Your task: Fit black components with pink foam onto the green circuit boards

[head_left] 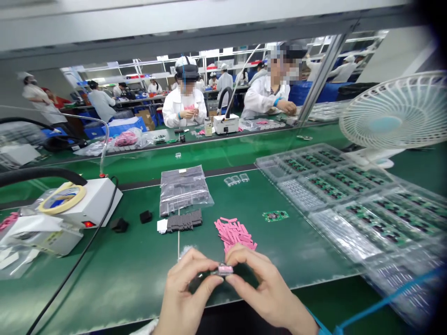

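Between the fingertips of both hands is a small dark part with a pink strip [225, 269] on its face. My left hand [190, 284] pinches its left end, thumb below and fingers above. The right end sits in the pinch of my right hand [261, 286]. Just beyond my fingers lies a heap of pink strips [234, 234]. Behind my left hand are a row of dark grey strips [185, 220] and a clear bag of similar strips [183, 188]. A single green circuit board [275, 216] rests right of the pink heap.
Clear trays with circuit boards [328, 186] cover the right side, near a white fan [394, 114]. On the left stand a white box [87, 204] with a black cable and two black blocks [145, 216]. Small clear pieces [236, 179] lie mid-table. Co-workers sit across the green belt [216, 156].
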A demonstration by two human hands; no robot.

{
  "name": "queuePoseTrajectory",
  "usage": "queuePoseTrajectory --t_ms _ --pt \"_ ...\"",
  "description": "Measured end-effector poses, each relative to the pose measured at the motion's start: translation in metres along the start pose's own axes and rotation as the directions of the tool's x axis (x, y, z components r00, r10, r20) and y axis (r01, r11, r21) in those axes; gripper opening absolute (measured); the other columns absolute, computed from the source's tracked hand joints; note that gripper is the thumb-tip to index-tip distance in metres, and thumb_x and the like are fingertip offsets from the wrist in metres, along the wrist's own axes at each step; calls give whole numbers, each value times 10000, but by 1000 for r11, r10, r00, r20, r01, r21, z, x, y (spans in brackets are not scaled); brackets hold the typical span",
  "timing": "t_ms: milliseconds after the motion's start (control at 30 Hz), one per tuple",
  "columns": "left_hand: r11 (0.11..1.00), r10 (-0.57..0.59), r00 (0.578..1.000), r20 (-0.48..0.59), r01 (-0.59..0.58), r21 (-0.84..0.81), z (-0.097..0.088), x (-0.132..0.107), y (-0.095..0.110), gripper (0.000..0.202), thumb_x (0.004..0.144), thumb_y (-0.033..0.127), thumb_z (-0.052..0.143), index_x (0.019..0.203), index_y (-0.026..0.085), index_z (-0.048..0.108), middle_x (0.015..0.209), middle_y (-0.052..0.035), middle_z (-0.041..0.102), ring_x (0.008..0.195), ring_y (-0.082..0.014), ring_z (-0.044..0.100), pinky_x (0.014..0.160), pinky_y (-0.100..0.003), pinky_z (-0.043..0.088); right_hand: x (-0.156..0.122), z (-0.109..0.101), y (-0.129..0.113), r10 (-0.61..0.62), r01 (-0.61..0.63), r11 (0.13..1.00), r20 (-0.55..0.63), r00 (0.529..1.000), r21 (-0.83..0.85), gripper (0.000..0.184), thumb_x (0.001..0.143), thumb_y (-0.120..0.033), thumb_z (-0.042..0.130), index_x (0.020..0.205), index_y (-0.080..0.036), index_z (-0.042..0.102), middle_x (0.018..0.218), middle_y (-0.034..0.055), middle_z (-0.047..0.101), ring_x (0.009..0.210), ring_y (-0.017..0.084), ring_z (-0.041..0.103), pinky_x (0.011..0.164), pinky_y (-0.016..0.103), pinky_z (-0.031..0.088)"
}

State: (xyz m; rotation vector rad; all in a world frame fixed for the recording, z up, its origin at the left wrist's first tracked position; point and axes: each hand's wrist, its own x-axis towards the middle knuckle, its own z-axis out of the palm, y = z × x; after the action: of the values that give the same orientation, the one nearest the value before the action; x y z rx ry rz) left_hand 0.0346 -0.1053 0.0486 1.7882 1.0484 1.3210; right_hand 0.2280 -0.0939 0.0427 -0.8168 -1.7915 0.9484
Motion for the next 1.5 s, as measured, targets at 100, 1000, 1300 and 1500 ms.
queuePoseTrajectory --t_ms 100,1000,1300,1500 --pt "985 116 992 56 -123 121 -4 5 7 199 883 105 676 1011 250 723 785 -22 644 705 -152 618 632 -249 498 7 -5 2 32 -33 999 48 998 18 59 885 -155 610 923 -196 592 859 33 651 796 160 628 739 271 515" --pt "941 -219 873 437 307 -142 -44 101 11 96 755 226 788 833 222 733 808 -41 717 743 -200 693 682 -285 569 90 -37 7 -134 177 971 245 960 -163 58 879 -171 712 866 -201 665 928 1 524 902 158 554 846 312 468" --pt "966 -255 875 412 246 75 -42 179 -26 208 662 271 815 815 194 697 812 -35 706 742 -195 664 736 -332 545 121 -51 59 -151 150 977 8 989 -151 111 906 -160 630 1008 -192 599 919 21 559 796 153 545 747 306 497" --pt "922 -312 940 140 264 284 -79 257 -96 371 616 290 887 886 171 663 866 -60 729 882 -241 692 869 -411 560 108 -55 68 -285 251 816 14 958 -521 172 993 -142 448 1091 -179 585 853 58 625 723 186 555 636 323 469"
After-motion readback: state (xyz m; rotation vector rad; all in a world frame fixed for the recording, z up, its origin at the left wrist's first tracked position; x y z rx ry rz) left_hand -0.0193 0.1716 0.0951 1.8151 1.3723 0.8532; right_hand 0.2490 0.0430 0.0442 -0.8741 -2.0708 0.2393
